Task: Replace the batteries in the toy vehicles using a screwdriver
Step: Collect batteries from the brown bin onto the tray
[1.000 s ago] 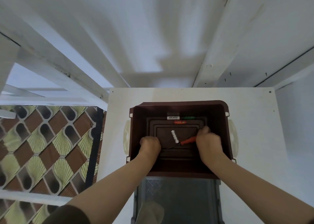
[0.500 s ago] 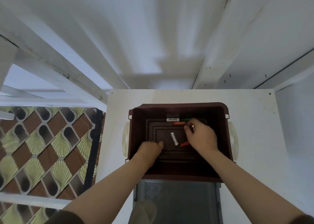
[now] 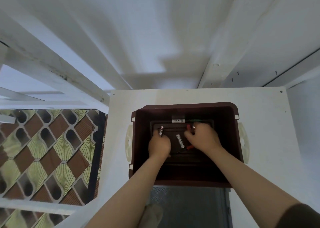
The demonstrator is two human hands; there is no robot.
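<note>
Both hands work inside the bin [image 3: 225, 141]. The left hand [image 3: 159, 145] has come off the floor and now pinches a dark battery [image 3: 161, 131] at its fingertips. The right hand [image 3: 202, 138] has left the screwdriver [image 3: 189, 147], which lies just under its wrist, and reached farther in, its fingers curling on a red piece [image 3: 188, 127]. A white battery [image 3: 180, 141] lies between the hands, and a second white battery [image 3: 178, 121] lies beyond both. No toy shows, so this looks like gathering supplies, with no unscrewing begun.
</note>
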